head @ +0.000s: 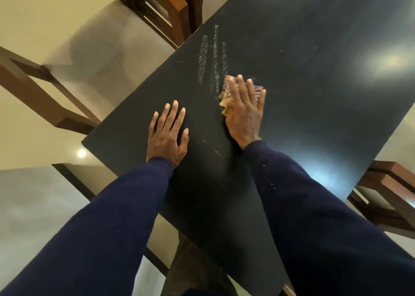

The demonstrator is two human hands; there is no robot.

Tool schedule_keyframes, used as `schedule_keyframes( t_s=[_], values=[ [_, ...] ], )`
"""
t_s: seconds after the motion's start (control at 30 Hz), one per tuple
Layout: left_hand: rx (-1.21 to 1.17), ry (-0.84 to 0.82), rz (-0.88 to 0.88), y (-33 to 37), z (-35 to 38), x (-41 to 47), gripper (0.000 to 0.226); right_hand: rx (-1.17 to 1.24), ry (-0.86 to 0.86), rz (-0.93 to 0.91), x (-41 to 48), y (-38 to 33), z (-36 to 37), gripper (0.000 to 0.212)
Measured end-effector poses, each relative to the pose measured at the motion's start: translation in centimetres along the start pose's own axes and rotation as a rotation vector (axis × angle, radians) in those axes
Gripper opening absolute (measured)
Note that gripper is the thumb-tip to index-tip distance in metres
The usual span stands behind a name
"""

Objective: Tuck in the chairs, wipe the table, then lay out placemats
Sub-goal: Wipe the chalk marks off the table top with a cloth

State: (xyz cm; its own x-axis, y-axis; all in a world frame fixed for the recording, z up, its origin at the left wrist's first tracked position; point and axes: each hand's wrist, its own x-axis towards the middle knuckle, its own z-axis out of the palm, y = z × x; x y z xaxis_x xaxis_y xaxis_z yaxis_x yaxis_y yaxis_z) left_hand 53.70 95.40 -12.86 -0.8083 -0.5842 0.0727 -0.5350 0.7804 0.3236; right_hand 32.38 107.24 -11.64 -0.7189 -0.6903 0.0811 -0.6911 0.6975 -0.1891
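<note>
A black table (303, 71) fills the middle of the head view. My right hand (246, 106) presses flat on a small purple and yellow cloth (224, 95), most of it hidden under my straight fingers. Wet streaks (213, 57) run across the tabletop just beyond the cloth. My left hand (167, 136) rests flat on the table near its left corner, fingers spread, holding nothing. Both arms wear dark blue sleeves.
A wooden chair (170, 5) with a pale seat stands at the far left side of the table. Another chair back (38, 93) shows at the left, and a third chair (390, 196) at the right edge. Glossy beige floor surrounds the table.
</note>
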Motion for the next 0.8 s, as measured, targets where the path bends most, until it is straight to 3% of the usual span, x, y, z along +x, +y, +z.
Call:
schedule_keyframes(
  t_s=[0.1, 0.23, 0.3, 0.37, 0.5, 0.57, 0.63, 0.8],
  values=[
    [-0.005, -0.004, -0.015, 0.0, 0.0, 0.2, 0.058, 0.012, -0.067, -0.343, -2.7, -0.2, 0.0, 0.063],
    [-0.005, -0.008, -0.049, 0.1, 0.0, -0.1, 0.057, 0.003, -0.163, -0.701, -6.4, 5.9, -2.1, 0.056],
    [-0.009, 0.001, -0.056, 0.1, 0.1, -0.1, 0.056, 0.011, -0.126, -0.645, -5.9, 9.3, -3.1, 0.057],
    [-0.011, 0.012, -0.06, 0.0, 0.2, 0.1, 0.056, 0.004, -0.073, -0.452, -3.9, 10.6, -3.0, 0.058],
    [-0.001, 0.001, -0.059, -0.1, 0.3, 0.0, 0.056, -0.048, 0.02, 0.007, 1.2, 5.3, -1.0, 0.056],
    [0.005, -0.014, -0.059, -0.1, 0.2, 0.1, 0.057, -0.035, 0.029, 0.117, 2.9, 1.2, 0.1, 0.063],
    [0.013, -0.027, -0.056, 0.0, 0.1, 0.3, 0.058, -0.027, 0.031, 0.066, 3.2, -2.4, 1.1, 0.066],
    [0.037, -0.068, -0.038, -1.0, -0.5, 0.8, 0.061, 0.0, -0.098, -0.468, -2.9, -2.2, 0.6, 0.077]
  ],
)
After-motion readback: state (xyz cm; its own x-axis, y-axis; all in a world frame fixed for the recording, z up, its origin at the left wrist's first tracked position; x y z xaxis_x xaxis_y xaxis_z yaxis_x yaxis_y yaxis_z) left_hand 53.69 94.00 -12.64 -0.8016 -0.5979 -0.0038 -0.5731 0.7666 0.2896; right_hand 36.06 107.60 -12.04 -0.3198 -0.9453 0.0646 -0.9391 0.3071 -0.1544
